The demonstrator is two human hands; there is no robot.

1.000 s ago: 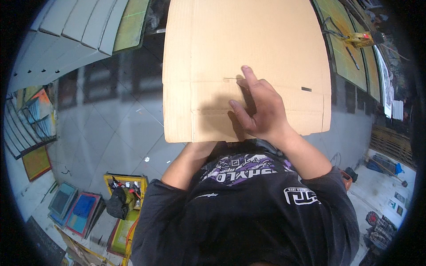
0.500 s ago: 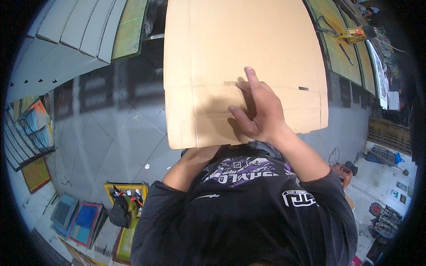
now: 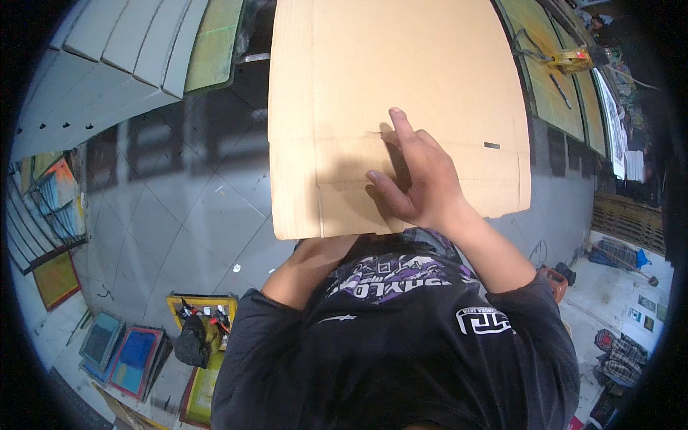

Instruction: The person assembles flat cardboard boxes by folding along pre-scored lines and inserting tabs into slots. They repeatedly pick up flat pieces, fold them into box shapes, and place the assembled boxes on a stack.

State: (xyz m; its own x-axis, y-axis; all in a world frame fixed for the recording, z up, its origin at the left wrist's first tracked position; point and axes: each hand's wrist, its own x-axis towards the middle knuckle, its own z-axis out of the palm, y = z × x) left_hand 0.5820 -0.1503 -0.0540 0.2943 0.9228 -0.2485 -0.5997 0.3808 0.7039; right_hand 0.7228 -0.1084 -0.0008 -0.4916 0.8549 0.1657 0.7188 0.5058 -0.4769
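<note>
A large tan cardboard sheet (image 3: 401, 57) stretches out in front of my body, with fold creases near its close end. Two small slots are cut in it; one dark slot (image 3: 491, 145) shows to the right of my hand. Over the near part of the sheet is my right hand (image 3: 424, 172), fingers apart, the thumb spread to the left and the index finger pointing away from me. Its fingertips are at or just above the other slot; whether they press on the card I cannot tell. My left forearm (image 3: 308, 265) passes under the sheet's near edge, which hides the left hand.
Pale stacked boxes (image 3: 107, 79) stand at the far left. Greenish panels (image 3: 541, 64) lie along the right, with a yellow tool (image 3: 570, 60) on them. Lower left, a yellow-framed bin (image 3: 204, 312) of small items sits on the tiled floor (image 3: 165, 215) near framed screens (image 3: 136, 358).
The sheet and surroundings shift very slightly in view. My right hand stays over the same part of the card, its index finger a little further left.
</note>
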